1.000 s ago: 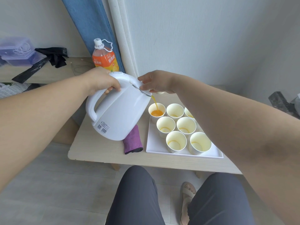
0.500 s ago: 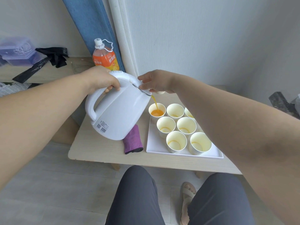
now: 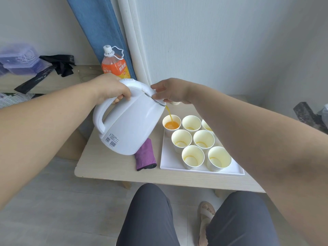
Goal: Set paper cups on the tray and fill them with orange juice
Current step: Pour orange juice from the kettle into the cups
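Observation:
A white kettle is tilted over the white tray. My left hand grips its handle near the top. My right hand rests on the lid by the spout, fingers curled against it. A thin stream of orange juice runs from the spout into the far-left paper cup, which holds orange juice. Several other paper cups stand on the tray with only a trace of juice at the bottom. My right forearm hides part of the far-right cup.
An orange juice bottle stands behind the kettle by the blue curtain. A folded purple cloth lies on the wooden table left of the tray. My knees and a sandalled foot are below the table's front edge.
The juice level in the far-left cup has risen slightly. The kettle and both hands have stayed almost still.

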A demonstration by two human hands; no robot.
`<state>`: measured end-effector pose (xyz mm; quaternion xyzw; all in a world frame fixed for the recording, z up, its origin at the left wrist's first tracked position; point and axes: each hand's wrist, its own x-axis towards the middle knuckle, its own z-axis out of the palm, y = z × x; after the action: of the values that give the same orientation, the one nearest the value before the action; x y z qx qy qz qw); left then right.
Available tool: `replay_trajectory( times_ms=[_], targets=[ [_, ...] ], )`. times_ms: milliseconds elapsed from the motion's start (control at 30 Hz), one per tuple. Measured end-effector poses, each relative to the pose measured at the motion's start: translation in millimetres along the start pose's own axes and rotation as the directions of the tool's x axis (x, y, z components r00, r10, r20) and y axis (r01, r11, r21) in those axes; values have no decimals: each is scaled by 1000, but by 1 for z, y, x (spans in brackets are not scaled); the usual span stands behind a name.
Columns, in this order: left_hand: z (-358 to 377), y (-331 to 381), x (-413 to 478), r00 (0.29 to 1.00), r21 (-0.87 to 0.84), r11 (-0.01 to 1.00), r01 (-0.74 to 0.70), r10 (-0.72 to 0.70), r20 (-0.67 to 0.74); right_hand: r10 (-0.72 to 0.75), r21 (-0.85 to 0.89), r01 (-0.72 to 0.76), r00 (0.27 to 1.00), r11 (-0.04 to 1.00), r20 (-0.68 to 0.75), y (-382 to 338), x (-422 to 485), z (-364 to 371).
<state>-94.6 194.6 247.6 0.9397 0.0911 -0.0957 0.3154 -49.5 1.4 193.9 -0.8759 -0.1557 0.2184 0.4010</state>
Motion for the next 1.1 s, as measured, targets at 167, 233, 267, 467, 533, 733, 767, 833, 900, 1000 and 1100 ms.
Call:
replay_trajectory(
  times_ms=[167,233,267,467,533,733,767,833,900,1000,1100],
  targets=[
    [-3,1,1,1000,-10,1000,0,0,2,-8,-6,8,1000,1000,-1,0,0,-2],
    [-3,2,1,1000,-10,1000,1,-1,3,-14,-8,14,1000,1000,-7,0,1,-2],
    [-3,3,1,1000,-11,1000,1,-1,3,-16,-10,16,1000,1000,-9,0,0,-3],
    [-4,5,1,1000,-13,1000,5,-5,14,-12,-19,11,1000,1000,-10,0,4,-3],
    [-5,4,1,1000,-21,1000,8,-7,19,-14,-22,13,1000,1000,-13,1,4,-3],
    [-6,7,0,1000,3,1000,10,-11,14,-9,-9,9,1000,1000,-14,2,7,-3],
    [-6,7,0,1000,6,1000,9,-9,14,-9,-10,9,1000,1000,-14,2,8,-3],
    [-6,7,0,1000,9,1000,10,-10,15,-14,-23,13,1000,1000,-14,2,9,-3],
    [-6,7,1,1000,9,1000,11,-12,12,-15,-26,14,1000,1000,-13,1,9,-3],
    [-6,8,1,1000,0,1000,8,-8,17,-14,-20,14,1000,1000,-16,2,10,-4],
    [-7,8,1,1000,-5,1000,10,-10,21,-19,-21,19,1000,1000,-11,2,10,-4]
  ],
)
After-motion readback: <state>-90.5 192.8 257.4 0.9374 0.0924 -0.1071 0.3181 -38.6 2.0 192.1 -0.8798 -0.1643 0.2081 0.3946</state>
